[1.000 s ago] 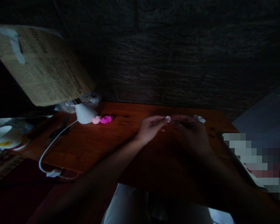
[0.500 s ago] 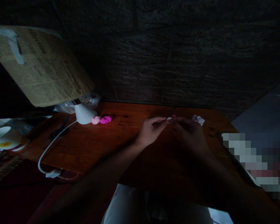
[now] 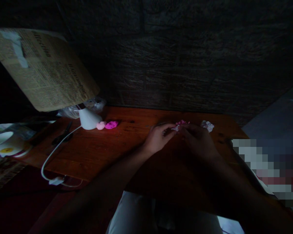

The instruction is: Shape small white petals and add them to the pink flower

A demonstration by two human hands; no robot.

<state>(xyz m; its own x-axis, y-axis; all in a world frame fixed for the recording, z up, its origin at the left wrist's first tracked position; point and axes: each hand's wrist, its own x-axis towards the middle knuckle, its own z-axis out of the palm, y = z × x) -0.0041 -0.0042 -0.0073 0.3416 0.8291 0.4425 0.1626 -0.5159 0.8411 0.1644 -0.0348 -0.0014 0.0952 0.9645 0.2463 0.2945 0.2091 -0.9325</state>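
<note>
My left hand (image 3: 158,137) is closed in a pinch at its fingertips. My right hand (image 3: 200,138) meets it from the other side, its thumb and fingers also pinched together. Between the two sets of fingertips is a small pale, ruffled piece (image 3: 176,128). Just beyond the fingers shows a frilly pink bit (image 3: 182,123); I cannot tell whether it is joined to the pale piece. A crumpled whitish clump (image 3: 207,125) lies on the wooden table (image 3: 112,149), behind my right hand. The dim light hides finer detail.
A white lamp base (image 3: 89,119) under a newsprint shade (image 3: 48,71) stands at the left. Beside it lie a pale pink lump (image 3: 101,125) and a bright magenta lump (image 3: 111,124). Scissors (image 3: 63,138), a white cord (image 3: 50,157) and a white cup (image 3: 2,143) are farther left.
Both hands stay together and shift only slightly. The pale piece between the fingertips has turned or spread, and more frilly pink shows beyond them now.
</note>
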